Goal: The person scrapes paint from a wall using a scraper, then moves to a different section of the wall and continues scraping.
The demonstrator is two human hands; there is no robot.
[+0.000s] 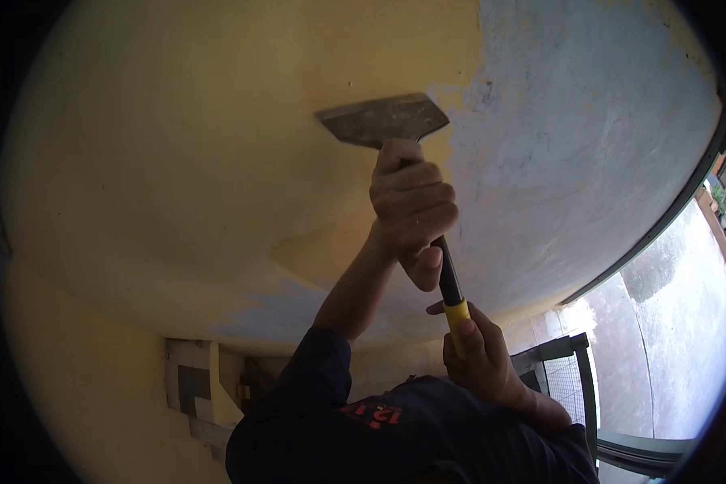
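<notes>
One scraper (385, 121), blade-up, long axis steeply down-right

2 hands: 1 left hand (415, 198), 1 right hand (482, 355). 2 forearms (352, 300). 1 scraper (449, 273): 1 blade (383, 119), 1 yellow grip (456, 320). 1 dark shirt (460, 440), with 1 patch of red print (375, 414). 1 mesh panel (563, 377). Grey-blue areas (569, 153) on the yellow wall (169, 161): 2 in sight, can't tell if they join behind the left forearm.

Yellow side wall (97, 371); bright, perhaps paved floor (690, 355) right.
</notes>
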